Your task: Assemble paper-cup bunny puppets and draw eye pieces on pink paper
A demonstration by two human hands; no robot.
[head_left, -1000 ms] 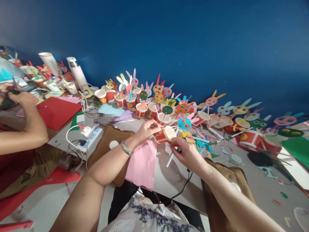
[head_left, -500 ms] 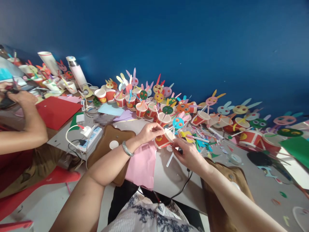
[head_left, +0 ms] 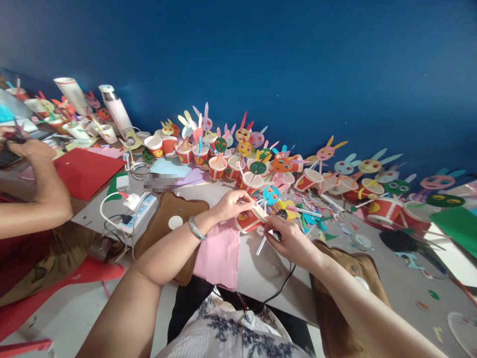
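A red and white paper cup [head_left: 249,222] is tilted between my hands, above the table's near side. My left hand [head_left: 234,206] pinches at the cup's upper rim, its fingertips together; what lies inside the pinch is too small to make out. My right hand [head_left: 285,236] grips the right side of the cup's rim with thumb and fingers. A blue round paper face [head_left: 271,195] with orange eyes stands just behind the cup, seemingly joined to it. Under my left forearm lies a sheet of pink paper [head_left: 219,253]. A white stick [head_left: 261,245] rests below the cup.
Rows of cups with paper rabbit faces [head_left: 257,168] line the blue wall. Paper scraps [head_left: 311,219] lie to the right. A power strip [head_left: 140,215] with cords sits left, near a brown cushion [head_left: 158,238]. At far left a co-worker's hand [head_left: 35,149] holds a dark tool.
The cup has tilted more and dropped slightly. The blue face has shifted a little left and down, and its pink ears no longer show. My hands have barely moved.
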